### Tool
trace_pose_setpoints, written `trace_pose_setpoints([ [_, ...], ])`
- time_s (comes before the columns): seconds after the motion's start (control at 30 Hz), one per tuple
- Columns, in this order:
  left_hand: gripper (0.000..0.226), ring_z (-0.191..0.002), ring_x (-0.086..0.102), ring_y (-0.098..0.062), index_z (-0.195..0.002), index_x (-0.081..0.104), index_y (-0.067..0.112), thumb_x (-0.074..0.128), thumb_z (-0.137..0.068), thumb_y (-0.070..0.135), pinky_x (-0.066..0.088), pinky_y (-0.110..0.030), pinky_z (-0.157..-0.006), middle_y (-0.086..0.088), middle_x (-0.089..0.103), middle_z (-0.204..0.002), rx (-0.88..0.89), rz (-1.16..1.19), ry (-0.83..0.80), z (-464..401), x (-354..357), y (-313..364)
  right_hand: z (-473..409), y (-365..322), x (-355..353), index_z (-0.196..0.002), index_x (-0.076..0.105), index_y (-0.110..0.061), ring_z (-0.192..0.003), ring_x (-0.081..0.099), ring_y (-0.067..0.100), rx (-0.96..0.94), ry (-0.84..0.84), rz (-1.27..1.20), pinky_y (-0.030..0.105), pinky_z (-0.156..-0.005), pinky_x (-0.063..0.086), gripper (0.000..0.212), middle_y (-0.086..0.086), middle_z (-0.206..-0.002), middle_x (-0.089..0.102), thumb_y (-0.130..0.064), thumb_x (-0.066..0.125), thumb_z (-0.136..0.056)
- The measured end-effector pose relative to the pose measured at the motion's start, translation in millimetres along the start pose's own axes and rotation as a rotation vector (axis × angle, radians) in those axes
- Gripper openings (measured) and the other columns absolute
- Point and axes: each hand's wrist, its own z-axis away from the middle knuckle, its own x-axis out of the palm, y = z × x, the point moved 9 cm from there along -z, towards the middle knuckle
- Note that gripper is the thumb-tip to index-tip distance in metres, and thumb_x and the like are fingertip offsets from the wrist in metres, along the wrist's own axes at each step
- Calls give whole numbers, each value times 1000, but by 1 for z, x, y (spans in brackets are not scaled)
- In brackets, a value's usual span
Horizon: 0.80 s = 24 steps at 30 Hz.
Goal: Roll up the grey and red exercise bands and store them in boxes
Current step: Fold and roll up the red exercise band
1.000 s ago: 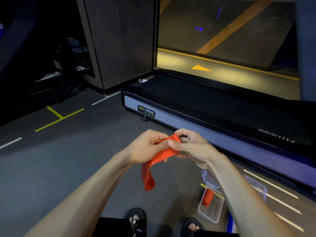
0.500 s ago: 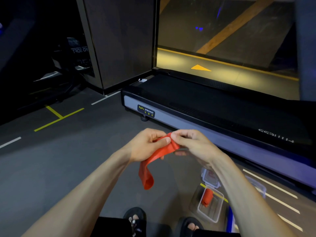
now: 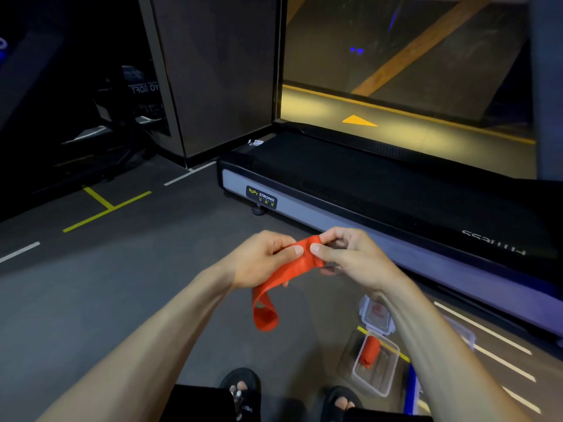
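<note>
A red exercise band (image 3: 281, 277) is held in front of me over the floor. My left hand (image 3: 263, 258) pinches its top edge from the left, and my right hand (image 3: 350, 257) pinches the same end, where a short rolled part sits. The band's free loop hangs down to the lower left. On the floor at the lower right stands an open clear plastic box (image 3: 379, 380) with a rolled red band (image 3: 371, 351) inside. Its lid (image 3: 376, 315) lies just behind it. No grey band is visible.
A black and grey treadmill (image 3: 380, 190) runs across the floor ahead and to the right. Another clear box (image 3: 464, 332) peeks out behind my right forearm. My sandalled feet (image 3: 242, 391) are at the bottom edge. Yellow and white lines mark the dark floor.
Both hands have turned the band's top end over a little, so the rolled part is thicker. The hanging loop sits slightly higher and shorter than a second ago.
</note>
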Motion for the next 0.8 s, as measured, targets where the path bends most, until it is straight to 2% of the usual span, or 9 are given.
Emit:
trace_pose_setpoints([
  [0.1,31,-60,68,-19,-86,66,7,56,-104,30,52,-26,-58,-9,72,-68,12,-23,14,-1,-1,-1,1,0,1,-93,66,-10,-75,70,14,4,-8,5,35,-77,57,7,5,-78,73,-11,73,-93],
  [0.17,29,-61,69,-21,-85,68,13,57,-103,33,53,-30,-59,-8,72,-69,16,-29,19,-1,-2,-1,1,0,1,-92,65,-9,-74,70,15,2,-7,6,34,-74,57,9,8,-80,73,-10,75,-91],
  [0.23,29,-61,68,-20,-82,68,17,57,-104,33,52,-29,-57,-8,72,-68,23,-34,21,-1,-2,0,1,-1,2,-90,64,-8,-70,68,15,-6,-9,4,33,-70,56,13,10,-79,71,-9,76,-90],
  [0.4,34,-62,70,-30,-89,68,6,55,-105,33,52,-26,-56,-14,72,-72,28,-29,21,-1,-1,3,1,-6,3,-84,58,-8,-75,71,21,-26,5,35,39,-73,59,24,15,-84,72,-5,82,-82],
  [0.53,32,-63,70,-29,-90,68,6,54,-105,31,53,-27,-56,-17,72,-74,42,-2,10,0,0,5,0,-6,7,-85,57,-9,-72,69,17,-28,-27,45,31,-67,58,28,10,-82,71,-8,85,-79],
  [0.67,31,-60,66,-19,-89,68,10,50,-107,28,50,-26,-57,-12,72,-70,75,2,1,1,1,9,0,-8,10,-89,58,-11,-62,65,9,-29,-46,45,25,-61,53,30,5,-77,69,-11,86,-78],
  [0.8,33,-62,68,-22,-89,67,7,52,-106,31,52,-28,-58,-16,72,-73,71,31,-1,1,2,8,2,-10,13,-91,62,-10,-54,58,6,-38,-66,83,23,-56,46,30,3,-72,67,-13,88,-77],
])
